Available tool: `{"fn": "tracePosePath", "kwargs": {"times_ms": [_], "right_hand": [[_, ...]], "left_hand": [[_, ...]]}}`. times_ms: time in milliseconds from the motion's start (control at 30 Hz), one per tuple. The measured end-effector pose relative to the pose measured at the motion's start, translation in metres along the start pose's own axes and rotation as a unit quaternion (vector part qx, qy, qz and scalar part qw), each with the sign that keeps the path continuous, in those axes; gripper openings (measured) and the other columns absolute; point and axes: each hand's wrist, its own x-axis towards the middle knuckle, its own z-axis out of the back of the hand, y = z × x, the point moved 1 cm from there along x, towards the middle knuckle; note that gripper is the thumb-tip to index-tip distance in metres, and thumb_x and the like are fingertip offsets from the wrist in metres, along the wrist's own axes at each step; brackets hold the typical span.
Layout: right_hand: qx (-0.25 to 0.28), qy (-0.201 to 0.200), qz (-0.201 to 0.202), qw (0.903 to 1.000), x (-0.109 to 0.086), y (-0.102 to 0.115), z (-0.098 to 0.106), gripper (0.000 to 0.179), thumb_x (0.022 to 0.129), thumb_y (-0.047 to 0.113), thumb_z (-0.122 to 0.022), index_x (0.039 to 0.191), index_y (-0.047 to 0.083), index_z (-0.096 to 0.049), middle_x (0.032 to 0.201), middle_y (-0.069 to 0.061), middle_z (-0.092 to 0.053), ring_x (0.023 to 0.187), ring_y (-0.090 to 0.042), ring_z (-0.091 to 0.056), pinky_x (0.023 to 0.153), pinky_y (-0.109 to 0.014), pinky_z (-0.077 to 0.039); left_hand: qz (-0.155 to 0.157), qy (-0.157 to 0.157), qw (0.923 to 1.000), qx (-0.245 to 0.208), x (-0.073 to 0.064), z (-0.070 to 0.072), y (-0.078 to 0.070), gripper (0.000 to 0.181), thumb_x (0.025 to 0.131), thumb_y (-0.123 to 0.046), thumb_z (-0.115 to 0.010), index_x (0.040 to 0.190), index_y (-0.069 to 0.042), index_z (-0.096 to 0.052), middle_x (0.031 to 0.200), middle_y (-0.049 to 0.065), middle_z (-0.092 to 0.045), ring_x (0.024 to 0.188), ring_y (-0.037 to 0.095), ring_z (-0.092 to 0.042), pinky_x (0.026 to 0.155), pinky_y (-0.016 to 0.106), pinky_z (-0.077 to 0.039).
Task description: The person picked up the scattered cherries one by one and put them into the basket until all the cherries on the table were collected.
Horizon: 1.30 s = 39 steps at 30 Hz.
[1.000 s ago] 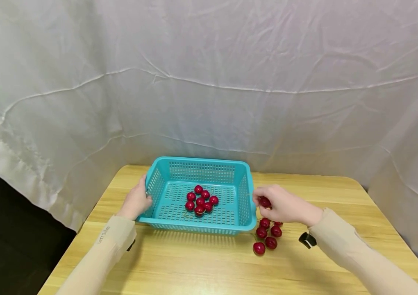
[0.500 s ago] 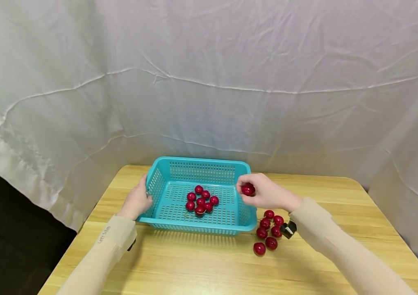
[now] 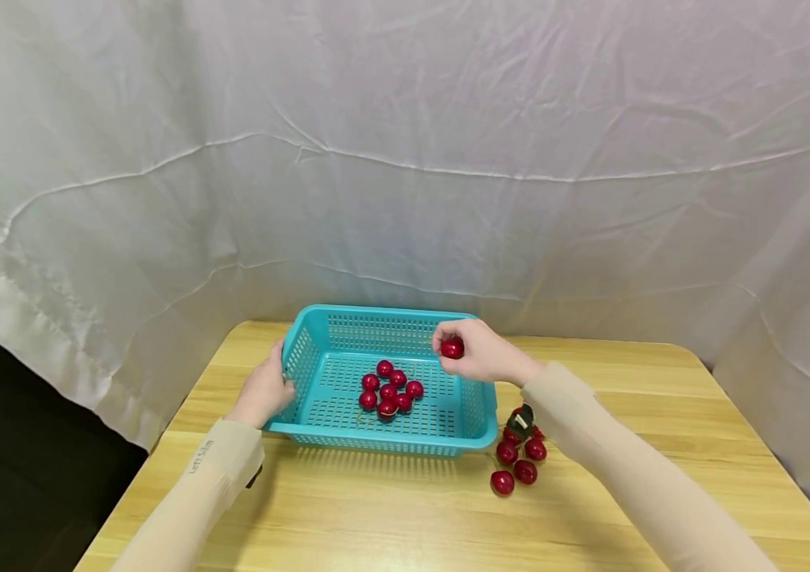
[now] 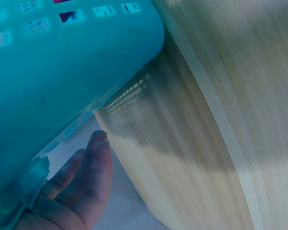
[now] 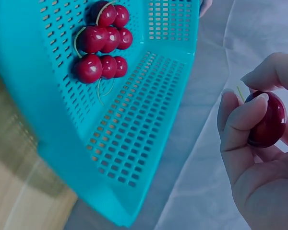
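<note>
A turquoise slotted plastic basket point(image 3: 391, 311) stands at the back of the wooden table. My left hand point(image 3: 262, 391) holds its left end, thumb over the rim and fingers along the outside; in the left wrist view those fingers point(image 4: 93, 177) reach out beneath the rim. Above the basket's back right corner, my right hand point(image 3: 484, 351) pinches a dark red cherry point(image 5: 269, 120) between thumb and fingers, a thin green stem showing. Several cherries point(image 5: 93, 39), some with stems, lie together in the middle of the basket floor.
On the table right of the basket is a loose group of more cherries point(image 3: 525, 472), partly covered by a black wrist device point(image 3: 521, 421). A pale grey cloth point(image 3: 405, 222) hangs behind the table point(image 3: 376, 516).
From right of the basket, my right hand has carried the cherry up and left over the rim to above the back right corner. The left hand stays put.
</note>
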Motion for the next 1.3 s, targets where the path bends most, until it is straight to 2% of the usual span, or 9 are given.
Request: {"fn": "tracePosePath", "kwargs": {"times_ms": [333, 567, 733, 1000, 1167, 1300], "right_hand": [[-0.003, -0.008, -0.053, 0.9986, 0.03, -0.005, -0.013, 0.014, 0.088, 0.008, -0.068, 0.101, 0.011, -0.066, 0.095, -0.004, -0.069, 0.078, -0.014, -0.056, 0.072, -0.026, -0.05], [0.053, -0.008, -0.102, 0.9934, 0.047, -0.008, -0.024, 0.018, 0.091, 0.011, -0.068, 0.109, 0.009, -0.066, 0.112, -0.012, -0.07, 0.092, -0.02, -0.06, 0.082, -0.031, -0.054], [0.079, -0.019, -0.131, 0.9881, 0.056, -0.014, -0.031, 0.022, 0.09, 0.012, -0.07, 0.112, 0.009, -0.066, 0.117, -0.012, -0.069, 0.099, -0.023, -0.061, 0.085, -0.033, -0.056], [0.091, -0.022, -0.167, 0.9814, 0.061, -0.028, -0.045, 0.022, 0.091, 0.01, -0.068, 0.112, 0.004, -0.064, 0.114, -0.016, -0.069, 0.09, -0.021, -0.059, 0.082, -0.032, -0.054], [0.081, -0.004, -0.194, 0.9777, 0.065, -0.037, -0.055, 0.023, 0.09, 0.009, -0.068, 0.112, 0.004, -0.064, 0.109, -0.015, -0.069, 0.076, -0.017, -0.055, 0.071, -0.028, -0.05], [0.048, 0.01, -0.224, 0.9734, 0.068, -0.046, -0.064, 0.021, 0.089, 0.009, -0.07, 0.109, 0.006, -0.065, 0.093, -0.008, -0.065, 0.067, -0.014, -0.048, 0.063, -0.026, -0.043]], "left_hand": [[0.008, 0.004, 1.0, 0.0, 0.0, 0.0, -0.001, 0.083, 0.093, 0.0, -0.054, 0.16, 0.002, -0.005, 0.149, 0.036, -0.044, 0.132, 0.052, -0.05, 0.11, 0.064, -0.043], [0.011, 0.007, 0.9999, -0.004, -0.001, 0.0, -0.002, 0.083, 0.094, 0.0, -0.054, 0.16, 0.002, -0.004, 0.151, 0.035, -0.042, 0.134, 0.052, -0.048, 0.111, 0.064, -0.041], [0.011, 0.006, 0.9999, -0.003, -0.002, 0.001, -0.003, 0.083, 0.093, 0.0, -0.054, 0.16, 0.002, -0.004, 0.151, 0.035, -0.041, 0.135, 0.052, -0.047, 0.111, 0.065, -0.04], [0.006, 0.001, 1.0, -0.001, -0.002, 0.0, -0.003, 0.083, 0.093, 0.0, -0.054, 0.159, 0.003, -0.005, 0.149, 0.036, -0.044, 0.133, 0.052, -0.049, 0.11, 0.065, -0.042], [0.005, -0.001, 1.0, 0.0, -0.002, 0.0, -0.002, 0.083, 0.093, 0.0, -0.054, 0.159, 0.003, -0.005, 0.149, 0.036, -0.044, 0.133, 0.052, -0.05, 0.11, 0.064, -0.042], [0.006, 0.001, 1.0, -0.002, -0.002, -0.001, -0.003, 0.083, 0.093, 0.0, -0.054, 0.159, 0.003, -0.005, 0.149, 0.036, -0.044, 0.133, 0.052, -0.05, 0.11, 0.064, -0.042]]}}
